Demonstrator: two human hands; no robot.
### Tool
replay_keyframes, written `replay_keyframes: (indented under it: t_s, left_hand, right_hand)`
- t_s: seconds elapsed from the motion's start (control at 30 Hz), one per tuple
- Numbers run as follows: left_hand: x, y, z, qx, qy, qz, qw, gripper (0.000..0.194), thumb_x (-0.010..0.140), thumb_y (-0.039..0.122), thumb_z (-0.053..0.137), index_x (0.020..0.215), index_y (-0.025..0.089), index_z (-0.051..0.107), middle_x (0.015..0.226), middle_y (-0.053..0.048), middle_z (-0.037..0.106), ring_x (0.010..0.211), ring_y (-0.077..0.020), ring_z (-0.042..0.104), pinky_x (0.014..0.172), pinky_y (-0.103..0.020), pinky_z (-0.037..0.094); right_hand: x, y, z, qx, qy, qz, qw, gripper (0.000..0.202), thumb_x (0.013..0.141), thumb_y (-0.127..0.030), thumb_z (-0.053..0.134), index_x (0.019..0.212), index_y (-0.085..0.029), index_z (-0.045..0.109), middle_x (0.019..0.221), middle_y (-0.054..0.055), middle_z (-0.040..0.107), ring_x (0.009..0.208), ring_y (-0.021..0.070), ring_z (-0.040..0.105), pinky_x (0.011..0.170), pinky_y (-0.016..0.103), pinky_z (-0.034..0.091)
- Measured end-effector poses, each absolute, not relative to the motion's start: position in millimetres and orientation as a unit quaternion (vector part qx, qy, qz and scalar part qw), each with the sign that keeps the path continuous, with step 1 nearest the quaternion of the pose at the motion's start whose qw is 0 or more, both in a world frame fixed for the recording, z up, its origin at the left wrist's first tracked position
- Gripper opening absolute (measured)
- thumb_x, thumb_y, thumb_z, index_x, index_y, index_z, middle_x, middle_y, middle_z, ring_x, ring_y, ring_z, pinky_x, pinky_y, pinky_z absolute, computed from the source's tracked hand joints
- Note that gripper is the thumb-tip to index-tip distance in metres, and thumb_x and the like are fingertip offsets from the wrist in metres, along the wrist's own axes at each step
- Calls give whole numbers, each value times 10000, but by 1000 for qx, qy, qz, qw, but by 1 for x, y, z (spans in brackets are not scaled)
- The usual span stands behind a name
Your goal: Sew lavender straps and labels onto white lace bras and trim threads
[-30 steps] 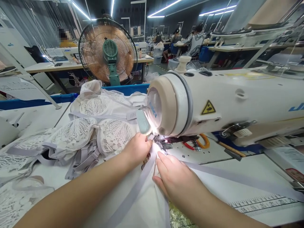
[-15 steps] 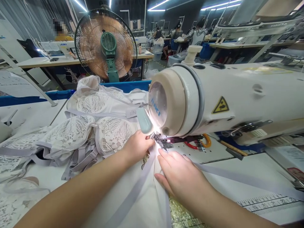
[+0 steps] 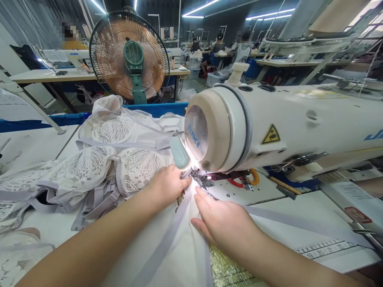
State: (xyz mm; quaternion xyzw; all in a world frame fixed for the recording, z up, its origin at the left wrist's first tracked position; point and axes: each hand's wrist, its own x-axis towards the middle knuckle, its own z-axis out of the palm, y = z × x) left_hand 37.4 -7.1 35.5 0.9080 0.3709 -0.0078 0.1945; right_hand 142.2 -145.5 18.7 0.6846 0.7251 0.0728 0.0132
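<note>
Under the lit head of a white sewing machine (image 3: 218,127), a piece of white fabric (image 3: 191,247) edged with pale lilac tape (image 3: 167,243) runs down toward me. My left hand (image 3: 167,184) is closed, thumb and fingers pinching the fabric's left edge beside the presser foot (image 3: 199,178). Just right of it, my right hand (image 3: 223,217) lies along the fabric with fingers stretched out and thumb apart. The needle and the left fingertips are partly hidden by a pale blue-green guard (image 3: 179,153). A lilac strip (image 3: 287,217) stretches right from behind my right hand.
White lace bras (image 3: 137,167) are heaped at left. Red-and-orange-handled scissors (image 3: 249,179) lie behind the presser foot. A printed ruler (image 3: 323,249) marks the right tabletop. Beyond stands a large fan (image 3: 130,56); several people sit at machines farther back.
The view has shifted slightly, moving the machine and fan a little left in the picture. Both hands stay at the fabric by the presser foot, with almost the same hold.
</note>
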Motion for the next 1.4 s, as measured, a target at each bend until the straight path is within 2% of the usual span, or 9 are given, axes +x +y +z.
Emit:
replay_keyframes:
  t_s: [0.17, 0.3, 0.43, 0.6, 0.77, 0.93, 1.03, 1.17, 1.4]
  left_hand:
    - [33, -9, 40, 896, 388, 1, 215, 368, 890, 499, 352, 942, 206, 568, 891, -45, 595, 806, -224, 562, 650, -290, 414]
    - [25, -19, 41, 945, 303, -3, 121, 293, 909, 344, 325, 873, 203, 580, 884, -51, 563, 781, -204, 536, 638, -290, 400]
    - [21, -30, 39, 967, 243, -36, 74, 301, 880, 395, 393, 908, 178, 600, 894, -88, 542, 831, -237, 523, 671, -335, 433]
    - [18, -29, 38, 974, 203, -52, 85, 217, 809, 270, 515, 977, 145, 577, 1038, -114, 544, 961, -259, 508, 798, -373, 459]
    - [14, -22, 40, 977, 165, -63, 118, 262, 770, 142, 513, 1028, 145, 556, 1257, -138, 478, 1122, -271, 470, 903, -385, 446]
    - [12, -14, 36, 977, 144, -45, 150, 335, 745, 122, 550, 1080, 139, 551, 1349, -145, 441, 1203, -275, 447, 967, -391, 436]
    - [11, -10, 34, 980, 140, -41, 137, 284, 730, 112, 570, 1013, 134, 572, 1374, -139, 428, 1207, -281, 452, 965, -408, 449]
    - [9, -6, 33, 984, 135, -37, 109, 171, 742, 103, 546, 903, 143, 587, 1389, -117, 423, 1200, -295, 458, 956, -441, 458]
    - [10, -1, 28, 984, 60, 19, 164, 465, 725, 2, 447, 1164, 142, 510, 1257, -106, 550, 1200, -219, 467, 1015, -386, 412]
  right_hand:
    - [138, -141, 24, 702, 706, 44, 76, 420, 789, -380, 585, 1115, -123, 646, 1274, 126, 550, 493, 162, 624, 397, 284, 423]
    - [136, -139, 24, 700, 708, 52, 77, 399, 782, -390, 598, 1067, -119, 667, 1264, 148, 556, 482, 164, 629, 374, 282, 429]
    - [136, -139, 18, 684, 724, 55, 62, 391, 791, -366, 602, 1099, -132, 662, 1254, 162, 558, 525, 174, 651, 385, 278, 462]
    - [138, -144, 11, 676, 729, 101, 27, 493, 730, -385, 669, 1107, -68, 657, 1179, 203, 604, 587, 219, 669, 396, 301, 491]
    - [141, -141, 16, 663, 742, 105, -3, 382, 730, -343, 679, 1019, -95, 701, 1100, 195, 653, 604, 231, 669, 376, 299, 476]
    - [138, -124, 24, 668, 740, 78, 16, 503, 744, -328, 670, 1171, -69, 611, 1240, 200, 562, 612, 227, 671, 361, 304, 479]
    - [136, -119, 26, 676, 734, 43, 55, 544, 782, -371, 629, 1212, -43, 572, 1266, 201, 541, 686, 244, 682, 405, 318, 511]
    - [136, -122, 24, 682, 726, 41, 77, 504, 794, -380, 608, 1180, -56, 602, 1296, 223, 501, 512, 191, 641, 364, 313, 474]
    - [136, -130, 16, 657, 745, 93, 65, 452, 788, -305, 603, 1151, -36, 620, 1258, 279, 505, 503, 187, 626, 367, 301, 442]
